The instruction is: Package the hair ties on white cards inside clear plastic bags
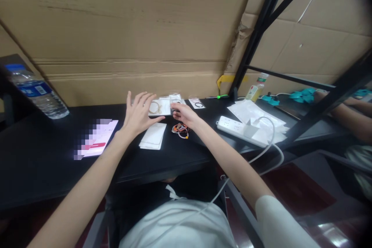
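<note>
My left hand [140,113] is spread wide, palm down, with nothing in it, beside a packet [157,106] that shows a tan looped cord on a white card. My right hand [184,115] has its fingers bent together at the right edge of the packets; whether something is between the fingertips is too small to tell. Just below it lies a tangle of colourful cords [180,130]. Blank white cards [153,136] lie in a stack on the black table [171,159]. A small bag with a black ring [197,103] is to the right.
At the left are a water bottle [39,91] and a lit screen [99,139]. A power strip [238,128] with white cables, plastic bags [252,112], and a yellowish bottle [255,88] are at the right, near a black metal frame [255,42]. Another person's arm [345,118] shows beyond.
</note>
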A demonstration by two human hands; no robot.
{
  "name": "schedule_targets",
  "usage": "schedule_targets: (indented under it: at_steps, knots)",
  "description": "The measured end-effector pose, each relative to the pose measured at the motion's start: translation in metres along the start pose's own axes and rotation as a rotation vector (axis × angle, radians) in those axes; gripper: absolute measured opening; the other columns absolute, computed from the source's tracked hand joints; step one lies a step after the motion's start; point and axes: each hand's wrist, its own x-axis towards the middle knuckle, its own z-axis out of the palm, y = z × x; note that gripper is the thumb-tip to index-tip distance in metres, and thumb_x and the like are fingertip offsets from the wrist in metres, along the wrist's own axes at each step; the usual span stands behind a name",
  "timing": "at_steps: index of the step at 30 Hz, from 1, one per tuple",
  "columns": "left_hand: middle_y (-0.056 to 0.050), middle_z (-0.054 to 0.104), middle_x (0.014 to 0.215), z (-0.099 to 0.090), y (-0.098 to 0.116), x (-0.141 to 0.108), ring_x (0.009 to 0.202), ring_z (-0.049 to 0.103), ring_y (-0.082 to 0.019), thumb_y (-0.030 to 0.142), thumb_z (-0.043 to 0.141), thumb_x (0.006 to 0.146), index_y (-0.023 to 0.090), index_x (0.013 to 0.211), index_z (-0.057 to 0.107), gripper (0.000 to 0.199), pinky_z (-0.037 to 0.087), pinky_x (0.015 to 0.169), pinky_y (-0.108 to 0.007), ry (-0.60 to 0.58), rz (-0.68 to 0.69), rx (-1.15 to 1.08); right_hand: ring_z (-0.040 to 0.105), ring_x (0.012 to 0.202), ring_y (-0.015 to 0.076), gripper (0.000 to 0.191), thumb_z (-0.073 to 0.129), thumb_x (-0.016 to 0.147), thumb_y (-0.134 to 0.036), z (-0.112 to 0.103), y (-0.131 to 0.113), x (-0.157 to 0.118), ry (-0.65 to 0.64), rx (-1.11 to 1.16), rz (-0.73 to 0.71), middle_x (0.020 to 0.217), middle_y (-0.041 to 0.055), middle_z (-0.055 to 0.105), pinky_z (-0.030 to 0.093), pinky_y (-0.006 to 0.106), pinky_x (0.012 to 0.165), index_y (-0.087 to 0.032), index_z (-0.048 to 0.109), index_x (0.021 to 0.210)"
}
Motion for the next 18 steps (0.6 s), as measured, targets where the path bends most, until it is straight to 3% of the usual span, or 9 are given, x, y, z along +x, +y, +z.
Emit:
schedule_targets:
  at_steps: [7, 13, 18]
  knots:
    - [-0.017, 0.07, 0.14, 0.004, 0.0, 0.001, 0.134, 0.058, -0.041, 0.054, 0.079, 0.087, 0.021, 0.151, 0.06, 0.074, 0.005, 0.131, -0.067, -0.09, 0.013, 0.002, 0.061, 0.065, 0.0075, 0.007, 0.081, 0.089, -0.02, 0.0, 0.002, -0.001, -0.115, -0.04, 0.03, 0.08, 0.0, 0.069, 0.055, 0.022, 0.067, -0.017, 0.074, 0.088]
    - [-0.013, 0.073, 0.134, -0.001, -0.01, 0.003, 0.13, 0.061, -0.04, 0.057, 0.087, 0.08, 0.026, 0.136, 0.07, 0.067, 0.021, 0.128, -0.062, -0.073, -0.048, -0.087, 0.056, 0.063, 0.0064, 0.009, 0.081, 0.09, -0.028, -0.003, 0.001, -0.001, -0.112, -0.19, -0.044, 0.103, 0.0043, 0.075, 0.051, 0.02, 0.058, -0.02, 0.079, 0.094]
    - [-0.013, 0.075, 0.128, 0.001, -0.02, 0.003, 0.121, 0.064, -0.039, 0.065, 0.087, 0.076, 0.025, 0.13, 0.072, 0.069, 0.038, 0.117, -0.055, -0.081, -0.069, -0.128, 0.054, 0.062, 0.0063, 0.018, 0.077, 0.096, -0.039, -0.003, 0.001, -0.002, -0.106, -0.335, -0.094, 0.115, 0.0057, 0.075, 0.053, 0.021, 0.057, -0.022, 0.083, 0.094]
